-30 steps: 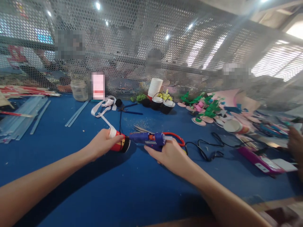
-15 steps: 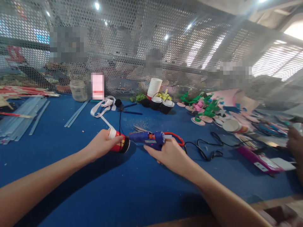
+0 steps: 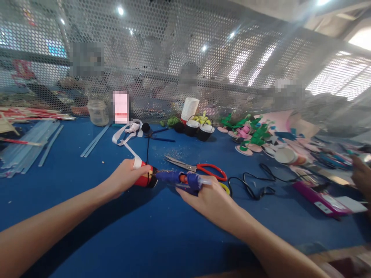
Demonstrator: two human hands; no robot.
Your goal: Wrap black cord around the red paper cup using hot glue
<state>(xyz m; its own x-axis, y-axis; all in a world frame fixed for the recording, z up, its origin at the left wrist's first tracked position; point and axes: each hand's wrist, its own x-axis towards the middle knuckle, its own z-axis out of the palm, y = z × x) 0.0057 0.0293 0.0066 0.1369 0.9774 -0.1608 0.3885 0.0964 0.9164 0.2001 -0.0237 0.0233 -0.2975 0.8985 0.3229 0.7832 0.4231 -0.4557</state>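
My left hand [image 3: 125,178] is closed round a small red cup with a black bottom [image 3: 146,180], lying on its side on the blue table [image 3: 121,235]. A white ribbon [image 3: 125,137] runs from the cup away to the back. My right hand [image 3: 209,197] grips a blue glue gun [image 3: 177,178], its nozzle touching the cup's black end. A clear glue stick pokes out of the gun's rear by my fingers.
Red-handled scissors [image 3: 199,167] lie just behind the gun, a black cord [image 3: 255,185] to their right. Clear glue sticks [image 3: 27,144] lie at far left. Small black pots [image 3: 199,129], a white cup stack [image 3: 189,109] and green-pink foam pieces [image 3: 252,133] crowd the back. Another person's hand [image 3: 361,175] shows at right.
The glue gun has tipped lower and nearer to me, uncovering the scissors behind it. My left hand and the red cup have hardly moved.
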